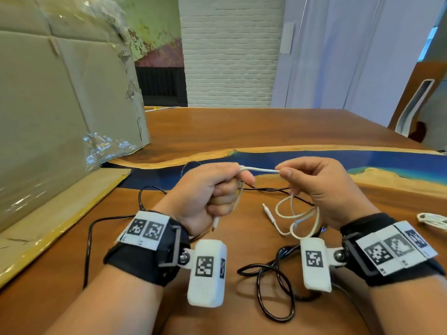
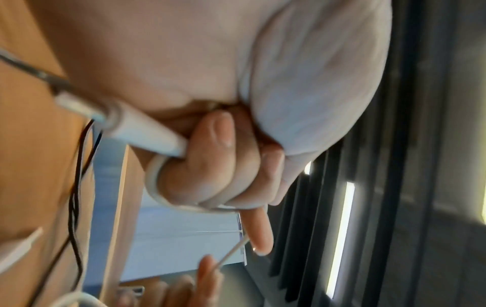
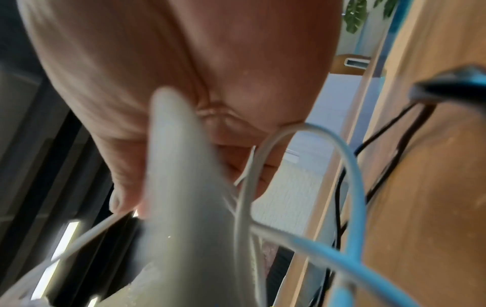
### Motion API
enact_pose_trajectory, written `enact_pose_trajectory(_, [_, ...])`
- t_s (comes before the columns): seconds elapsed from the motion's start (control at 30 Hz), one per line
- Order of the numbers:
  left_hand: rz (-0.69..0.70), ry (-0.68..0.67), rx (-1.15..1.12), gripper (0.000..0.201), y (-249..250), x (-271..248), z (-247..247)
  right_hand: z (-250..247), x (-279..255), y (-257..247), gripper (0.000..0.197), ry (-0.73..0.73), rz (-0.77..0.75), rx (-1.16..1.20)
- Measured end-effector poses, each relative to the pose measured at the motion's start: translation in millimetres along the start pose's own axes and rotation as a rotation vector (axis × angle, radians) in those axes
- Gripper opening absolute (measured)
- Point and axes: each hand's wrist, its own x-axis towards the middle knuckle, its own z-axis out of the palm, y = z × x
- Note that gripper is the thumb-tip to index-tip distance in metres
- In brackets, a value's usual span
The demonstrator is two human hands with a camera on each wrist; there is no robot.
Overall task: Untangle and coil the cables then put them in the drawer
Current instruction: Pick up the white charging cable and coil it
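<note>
Two white cables, one black cable [image 1: 271, 284] on counter [image 1: 242, 131]. One white cable [image 1: 260, 169] stretched between hands: left hand [image 1: 208, 189] fisted round it, right hand [image 1: 321, 187] pinching it. Second white cable [image 1: 433, 220] lies right.

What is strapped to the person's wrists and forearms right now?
Both forearms are bare, with no sleeves. Each wrist wears a wide black strap: left wrist strap, right wrist strap. White tags printed with black square codes sit on top, and a white padded block with another code hangs from a bracket.
</note>
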Motion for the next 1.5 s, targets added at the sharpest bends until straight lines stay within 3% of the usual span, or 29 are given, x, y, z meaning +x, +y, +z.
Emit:
enact_pose_trajectory(0.17, [-0.002, -0.085, -0.436, 0.036, 2, 1, 3, 11, 2, 4, 0.019, -0.154, -0.01, -0.176])
enact_pose_trajectory(0.3, [0.034, -0.08, -0.485, 0.034, 2, 1, 5, 14, 0, 3, 0.034, -0.369, 0.068, -0.301])
enact_pose_trajectory(0.4, [0.074, -0.07, -0.511, 0.03, 3, 3, 4, 15, -2, 1, 0.033, -0.403, 0.119, -0.357])
enact_pose_trajectory(0.5, [0.135, -0.002, -0.647, 0.029, 8, 5, -5, 13, -1, 2, 0.025, -0.315, 0.19, -0.345])
enact_pose_trajectory(0.63, [0.253, 0.201, -0.848, 0.027, 14, 8, -23, 8, 6, 15, 0.013, 0.032, 0.189, -0.157])
enact_pose_trajectory(0.7, [0.285, 0.308, -0.879, 0.025, 15, 9, -27, 6, 11, 23, 0.01, 0.126, 0.185, -0.156])
enact_pose_trajectory(0.87, [0.366, 0.5, -0.911, 0.022, 19, 8, -41, -9, 14, 28, 0.044, 0.181, 0.181, -0.183])
enact_pose_trajectory(1.0, [0.383, 0.572, -0.712, 0.023, 22, 6, -45, -23, 14, 29, 0.043, 0.21, 0.166, -0.157])
enact_pose_trajectory(1.1, [0.261, 0.537, -0.406, 0.021, 13, 10, -25, -13, 12, 25, 0.036, 0.089, 0.218, 0.019])
enact_pose_trajectory(1.2, [0.121, 0.477, -0.137, 0.02, 3, 12, -5, 8, 5, 9, 0.043, -0.026, 0.293, 0.225])
enact_pose_trajectory(1.3, [0.052, 0.388, 0.036, 0.022, -3, 10, 6, 24, 0, -1, 0.044, -0.072, 0.31, 0.27])
enact_pose_trajectory(1.5, [0.071, 0.185, 0.213, 0.025, -5, 4, 21, 35, -2, -3, 0.047, -0.133, 0.37, 0.435])
